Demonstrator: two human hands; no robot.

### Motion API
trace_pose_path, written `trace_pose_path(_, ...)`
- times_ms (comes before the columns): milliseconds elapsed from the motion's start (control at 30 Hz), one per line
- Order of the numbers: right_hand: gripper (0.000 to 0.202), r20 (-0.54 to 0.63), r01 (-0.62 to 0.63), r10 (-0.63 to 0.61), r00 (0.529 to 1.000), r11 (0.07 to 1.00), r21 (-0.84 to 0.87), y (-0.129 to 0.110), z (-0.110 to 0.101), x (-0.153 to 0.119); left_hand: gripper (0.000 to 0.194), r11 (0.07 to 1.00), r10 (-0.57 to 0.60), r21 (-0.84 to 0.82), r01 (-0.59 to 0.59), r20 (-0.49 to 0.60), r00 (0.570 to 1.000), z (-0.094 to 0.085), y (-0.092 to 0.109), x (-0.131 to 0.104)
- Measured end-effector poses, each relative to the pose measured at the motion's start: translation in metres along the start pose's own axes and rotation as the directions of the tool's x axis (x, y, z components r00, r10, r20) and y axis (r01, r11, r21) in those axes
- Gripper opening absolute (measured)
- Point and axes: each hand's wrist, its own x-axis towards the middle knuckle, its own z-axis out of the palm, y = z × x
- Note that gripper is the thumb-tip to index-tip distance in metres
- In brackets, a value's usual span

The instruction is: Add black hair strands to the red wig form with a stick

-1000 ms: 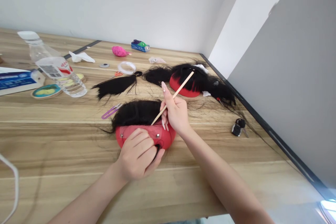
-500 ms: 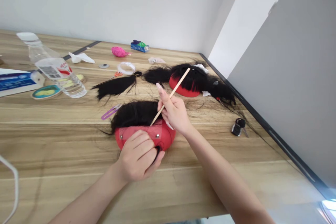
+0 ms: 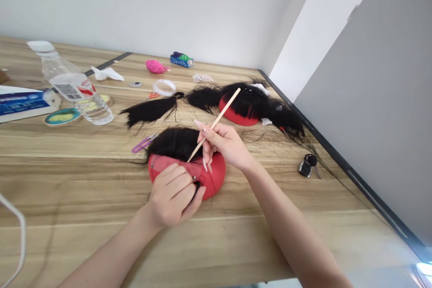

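A red dome-shaped form lies on the wooden table, with black hair over its far side and a sheer strip pinned on its near side. Resting against the form's near edge, my left hand is closed, pinching a small dark lock of hair between thumb and fingers. My right hand holds a thin wooden stick in its fingers above the form's right part. The stick's lower tip meets the line between hair and sheer strip.
Beyond is a second red form with black hair. A hair bundle, purple clip, plastic bottle, blue box and oval dish lie left; keys lie right.
My right hand and the stick have shifted a little left, the tip moving left along the hair edge. My left hand has moved slightly left and up, and the strip has shifted left.
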Motion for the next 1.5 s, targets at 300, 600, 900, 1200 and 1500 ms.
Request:
trace_pose_path(300, 0.033, -0.05, -0.009, 0.006, 0.999, 0.998, -0.058, 0.001, 0.004, 0.0, 0.017, 1.0, 0.011, 0.022, -0.01, -0.005, 1.0, 0.001, 0.002, 0.001)
trace_pose_path(600, 0.036, -0.144, 0.008, -0.016, 0.989, 0.998, -0.055, 0.003, 0.014, 0.001, 0.018, 0.999, 0.03, 0.022, -0.03, -0.009, 0.999, 0.002, 0.001, 0.0)
trace_pose_path(900, 0.036, -0.126, -0.013, 0.004, 0.992, 0.997, -0.071, 0.001, 0.013, -0.001, 0.018, 0.999, 0.023, 0.032, -0.023, -0.008, 1.0, 0.003, 0.0, -0.001)
trace_pose_path(1200, 0.035, -0.113, -0.031, 0.029, 0.993, 0.999, -0.02, 0.006, 0.007, 0.001, 0.018, 1.0, 0.026, 0.018, -0.025, -0.008, 1.0, 0.002, 0.001, 0.001)
trace_pose_path(1500, 0.043, -0.13, -0.042, 0.049, 0.99, 0.998, 0.053, 0.008, 0.006, 0.006, 0.016, 0.999, 0.043, 0.025, -0.043, -0.012, 0.999, 0.001, 0.0, 0.001)
